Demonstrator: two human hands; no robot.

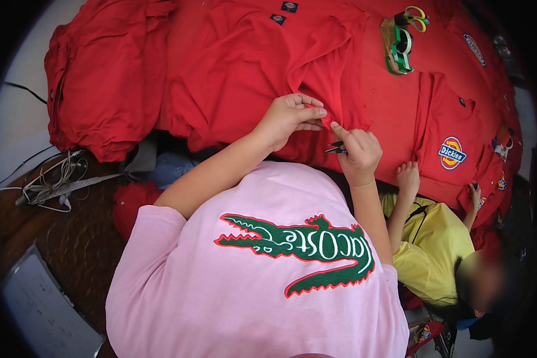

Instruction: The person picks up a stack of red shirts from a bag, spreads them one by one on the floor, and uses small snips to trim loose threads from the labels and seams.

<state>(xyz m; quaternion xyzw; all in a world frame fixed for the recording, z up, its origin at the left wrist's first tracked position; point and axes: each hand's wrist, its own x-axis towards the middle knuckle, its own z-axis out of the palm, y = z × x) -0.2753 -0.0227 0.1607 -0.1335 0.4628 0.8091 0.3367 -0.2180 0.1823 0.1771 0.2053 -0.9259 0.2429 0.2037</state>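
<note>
The left hand [292, 116] pinches a bit of red shirt [244, 71] on the table. The right hand [359, 154] is just beside it and holds a small dark tool [335, 147], maybe little snips; it is too small to tell. More red shirts [95, 77] lie in a pile on the left. A green tape holder [398, 48] and yellow scissors [416, 18] sit further back. A small person in a yellow top [429, 244] touches the cloth with one hand [408, 177].
</note>
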